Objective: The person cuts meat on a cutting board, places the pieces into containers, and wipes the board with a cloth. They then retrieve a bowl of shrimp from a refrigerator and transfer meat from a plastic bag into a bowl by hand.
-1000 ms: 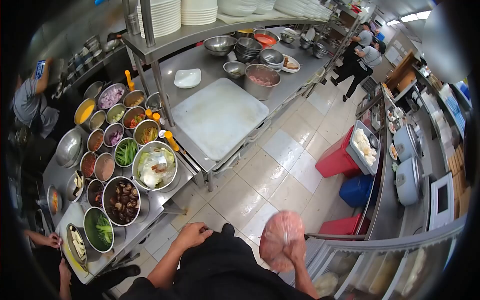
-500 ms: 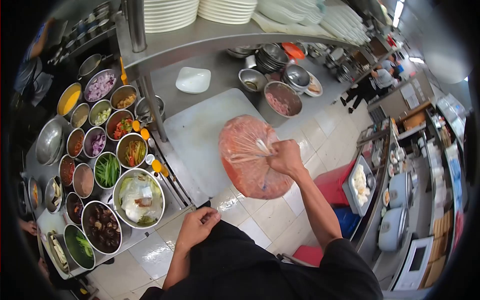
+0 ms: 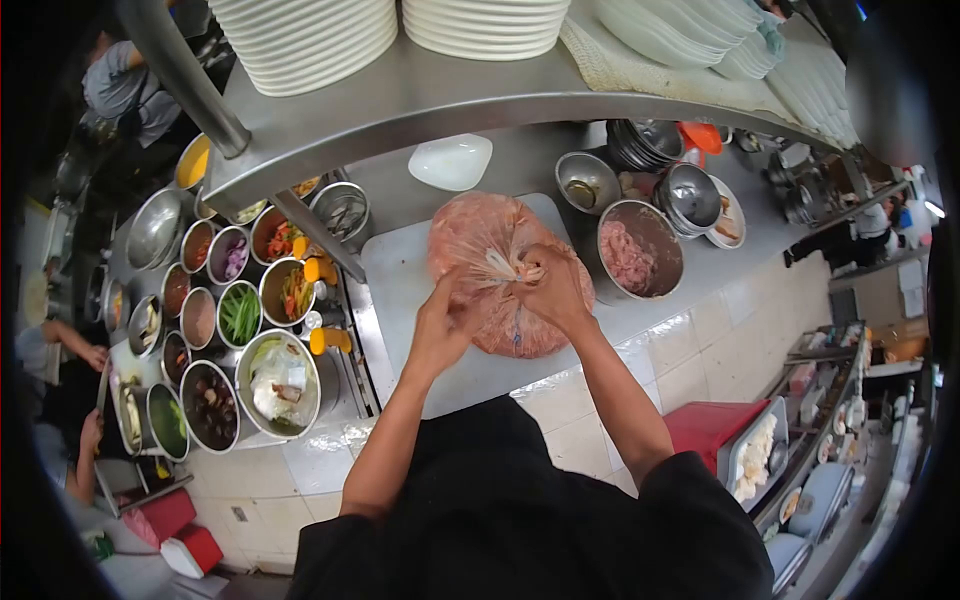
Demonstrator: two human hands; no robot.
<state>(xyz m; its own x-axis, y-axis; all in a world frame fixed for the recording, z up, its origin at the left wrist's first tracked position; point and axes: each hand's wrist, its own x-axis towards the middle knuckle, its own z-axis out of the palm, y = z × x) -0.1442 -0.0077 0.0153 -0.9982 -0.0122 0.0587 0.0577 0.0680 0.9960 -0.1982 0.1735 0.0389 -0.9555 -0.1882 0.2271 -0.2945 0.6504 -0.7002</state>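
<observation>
A clear plastic bag of pink minced meat (image 3: 505, 225), gathered and knotted at the top, sits on the white cutting board (image 3: 400, 345). My right hand (image 3: 555, 290) grips the twisted neck, its fingers closed beside the white knot (image 3: 525, 271). Against the bag's left side is my left hand (image 3: 442, 325), thumb and fingers apart, fingertips at the plastic. To the right of the board stands a metal pot of minced meat (image 3: 628, 258). A white square bowl (image 3: 450, 162) lies beyond the board.
Metal containers of cut vegetables (image 3: 240, 313) crowd the left side. Overhead, a steel shelf (image 3: 480, 110) carries stacked white plates (image 3: 305, 40). Metal bowls (image 3: 690, 195) stand at the back right. Other people's hands (image 3: 92, 355) show at far left. A red bin (image 3: 710, 425) is at right.
The bag has come down from above the board's right edge onto the board, farther left. My left hand has moved from near my body up to the bag. The view has shifted.
</observation>
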